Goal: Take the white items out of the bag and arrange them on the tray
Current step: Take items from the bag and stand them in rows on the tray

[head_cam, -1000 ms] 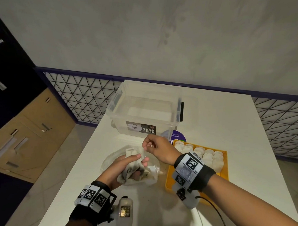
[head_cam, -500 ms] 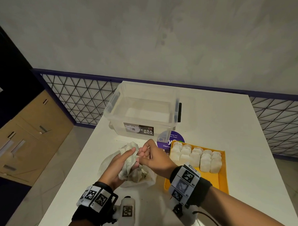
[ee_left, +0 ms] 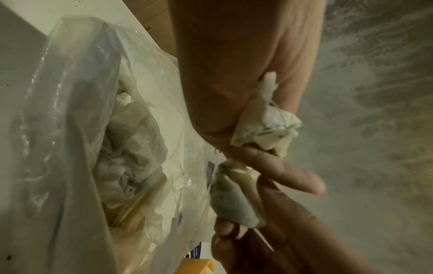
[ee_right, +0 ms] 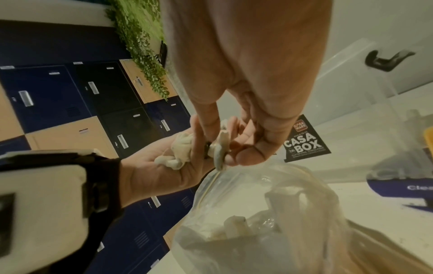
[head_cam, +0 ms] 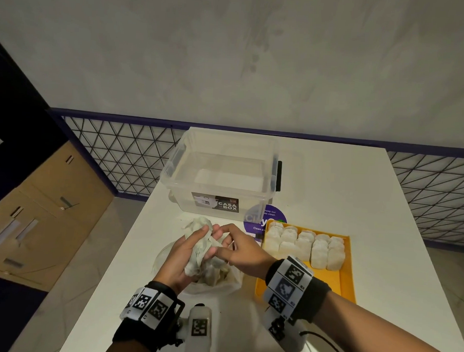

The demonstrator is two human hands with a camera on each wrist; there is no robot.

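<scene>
Left hand (head_cam: 182, 256) held palm-up above the clear plastic bag (head_cam: 215, 279), fingers curled loosely around a clump of crumpled white items (head_cam: 200, 243); in the left wrist view the clump (ee_left: 267, 126) sits against the palm with the fingers closing on it. Right hand (head_cam: 238, 252) reaches across into the left palm, thumb and forefinger pinching one small white item (ee_right: 219, 148) at the edge of the clump; the left wrist view shows that same piece (ee_left: 234, 194) caught between the right fingertips (ee_left: 293, 174), a thin thread or stem hanging off it. Bag lies open on the white table (head_cam: 369, 235) directly under both hands, more white items (ee_right: 234, 228) still inside, mouth facing up. Orange tray (head_cam: 346, 276) sits just right of the bag, touching or nearly touching it, can't tell which. Two rows of white items (head_cam: 305, 247) already lined up at the tray's far end, packed side by side; near part of the tray is bare. Clear storage box (head_cam: 223, 175) with a "CASA BOX" label stands behind the bag, a purple round sticker (head_cam: 261, 219) on the table between box and tray. Both wrists wear black bands with marker tags.
</scene>
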